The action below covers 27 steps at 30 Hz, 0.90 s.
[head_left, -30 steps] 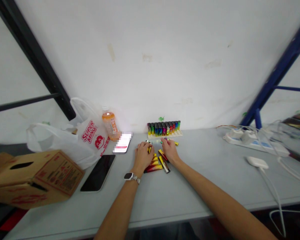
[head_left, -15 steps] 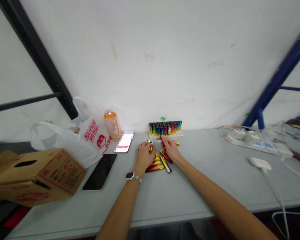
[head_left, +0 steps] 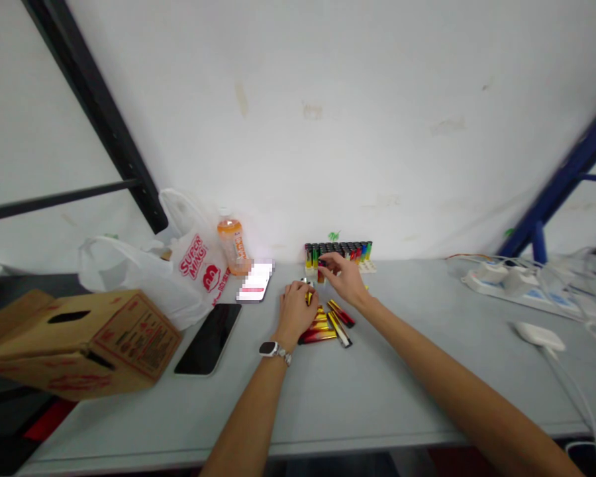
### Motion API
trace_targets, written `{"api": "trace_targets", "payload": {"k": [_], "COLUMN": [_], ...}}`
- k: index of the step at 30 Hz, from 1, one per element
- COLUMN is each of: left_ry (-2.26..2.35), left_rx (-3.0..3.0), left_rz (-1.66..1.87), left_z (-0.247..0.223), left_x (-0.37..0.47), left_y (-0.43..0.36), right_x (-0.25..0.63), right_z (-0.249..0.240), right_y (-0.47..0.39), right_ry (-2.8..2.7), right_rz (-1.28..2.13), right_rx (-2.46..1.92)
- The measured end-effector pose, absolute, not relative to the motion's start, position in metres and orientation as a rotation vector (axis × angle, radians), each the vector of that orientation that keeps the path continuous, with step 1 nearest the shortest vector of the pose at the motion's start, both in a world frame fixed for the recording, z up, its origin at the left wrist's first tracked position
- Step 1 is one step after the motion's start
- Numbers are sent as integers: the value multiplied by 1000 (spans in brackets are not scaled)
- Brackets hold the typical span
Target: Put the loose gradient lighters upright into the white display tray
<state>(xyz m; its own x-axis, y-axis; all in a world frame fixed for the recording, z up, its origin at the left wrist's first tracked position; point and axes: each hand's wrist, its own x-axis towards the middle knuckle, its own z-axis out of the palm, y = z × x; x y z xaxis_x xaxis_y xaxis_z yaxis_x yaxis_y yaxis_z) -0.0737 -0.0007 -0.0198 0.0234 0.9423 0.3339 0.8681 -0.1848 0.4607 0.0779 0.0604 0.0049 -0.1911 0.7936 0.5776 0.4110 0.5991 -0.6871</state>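
White rack (head_left: pixel 369 267) bearing upright coloured tubes (head_left: pixel 366 252), right hand (head_left: pixel 345 275) at rack's front, thumb and fingers pinched on reddish tube (head_left: pixel 321 273), left hand (head_left: pixel 298 306) front-left of rack, fingers curled, grip can't be told, loose yellow-red tubes (head_left: pixel 318 336) in front of rack, orange-labelled bottle (head_left: pixel 234 248) left of rack.

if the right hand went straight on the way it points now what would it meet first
The standing lighters, probably near their left end: the right hand, pinching a lighter, points forward and left. Depth is unclear; it might pass just in front.
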Motion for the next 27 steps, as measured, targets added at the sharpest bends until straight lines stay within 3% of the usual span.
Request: {"api": "trace_targets", "payload": {"k": [7, 27], "left_ry": [1894, 1868], "left_rx": [2140, 2117], "left_rz": [897, 916], "left_z": [-24, -24], "left_x": [-77, -79], "left_y": [2, 2], "right_x": [72, 83], "right_z": [29, 27], "right_y": [103, 95], "right_ry": [-2227, -2320], "right_rz": [-125, -335], "right_rx": [-1154, -1294]}}
